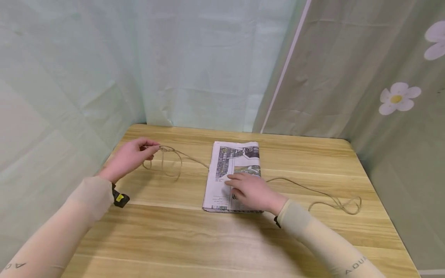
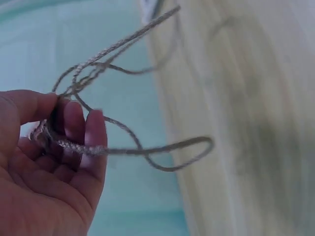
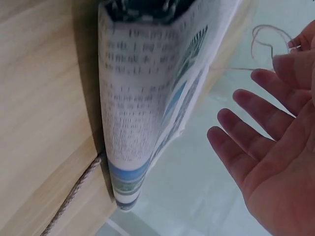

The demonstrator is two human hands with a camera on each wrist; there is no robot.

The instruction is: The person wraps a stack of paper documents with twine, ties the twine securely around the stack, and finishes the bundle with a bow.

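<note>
A folded newspaper (image 1: 217,191) lies on the table, its printed side up. Brown twine (image 1: 191,157) runs beneath it and comes out on both sides. At the left, my left hand (image 1: 128,156) pinches the twine between thumb and fingers, lifted over the table; loose loops of twine (image 2: 128,150) hang from the fingers in the left wrist view. My right hand (image 1: 255,192) is over the newspaper's right half with fingers extended. In the right wrist view, that hand (image 3: 273,162) shows spread fingers and a bare palm, apart from the newspaper's folded edge (image 3: 133,93).
To the right, the twine's other end (image 1: 338,204) lies in a loose loop on the wooden table (image 1: 167,239). Pale curtains (image 1: 208,77) hang behind the table and along both sides, the right one with flower prints.
</note>
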